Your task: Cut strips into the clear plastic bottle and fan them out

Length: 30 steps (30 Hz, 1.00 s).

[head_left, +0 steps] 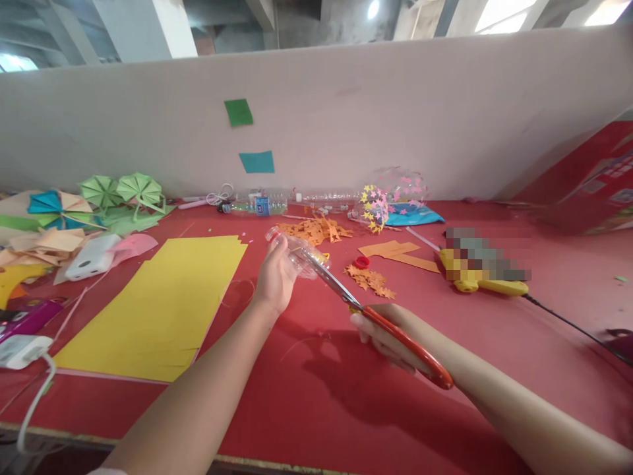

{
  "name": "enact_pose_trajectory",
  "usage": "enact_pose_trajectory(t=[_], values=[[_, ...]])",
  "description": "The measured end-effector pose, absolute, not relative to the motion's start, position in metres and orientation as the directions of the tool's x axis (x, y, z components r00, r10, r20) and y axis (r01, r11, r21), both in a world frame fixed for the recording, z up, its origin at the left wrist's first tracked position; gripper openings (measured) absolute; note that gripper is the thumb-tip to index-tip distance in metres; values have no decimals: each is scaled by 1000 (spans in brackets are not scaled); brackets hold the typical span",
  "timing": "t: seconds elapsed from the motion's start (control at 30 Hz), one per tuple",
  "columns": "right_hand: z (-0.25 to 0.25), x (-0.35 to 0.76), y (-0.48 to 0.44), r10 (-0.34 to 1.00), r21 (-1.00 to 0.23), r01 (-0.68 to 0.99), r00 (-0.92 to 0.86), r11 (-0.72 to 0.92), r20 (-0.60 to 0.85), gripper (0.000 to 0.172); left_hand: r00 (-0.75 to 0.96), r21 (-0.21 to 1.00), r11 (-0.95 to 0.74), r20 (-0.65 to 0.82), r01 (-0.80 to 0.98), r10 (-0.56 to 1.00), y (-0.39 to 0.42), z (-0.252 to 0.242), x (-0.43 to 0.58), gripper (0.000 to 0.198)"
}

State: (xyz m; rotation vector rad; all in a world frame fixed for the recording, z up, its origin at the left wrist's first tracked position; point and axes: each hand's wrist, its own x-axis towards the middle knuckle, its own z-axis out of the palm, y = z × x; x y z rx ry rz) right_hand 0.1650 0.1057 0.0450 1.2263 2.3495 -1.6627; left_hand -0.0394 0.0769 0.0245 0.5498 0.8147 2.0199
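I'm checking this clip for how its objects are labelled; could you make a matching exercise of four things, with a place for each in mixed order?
Things
1. Clear plastic bottle piece
2. Red-handled metal scissors
3. Yellow rectangular paper sheets
4. Green square paper

Places
A. On the pale upright partition
B. In the right hand
C. Flat on the red tabletop
D. In the left hand

Right pairs: 1-D, 2-B, 3-C, 4-A
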Motion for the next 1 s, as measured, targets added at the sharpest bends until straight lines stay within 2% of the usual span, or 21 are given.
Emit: enact_pose_trajectory(t=[0.23,0.53,1.0], values=[[47,161,101,605,-750,650,-649,124,-462,50,-525,708,-422,85,-567,847,78,24,-43,14],[41,166,105,548,-831,543,-735,124,-399,50,-513,759,-401,104,-512,852,76,22,-36,24],[48,160,100,640,-761,635,-642,134,-422,48,-517,758,-415,120,-503,847,76,23,-35,21]])
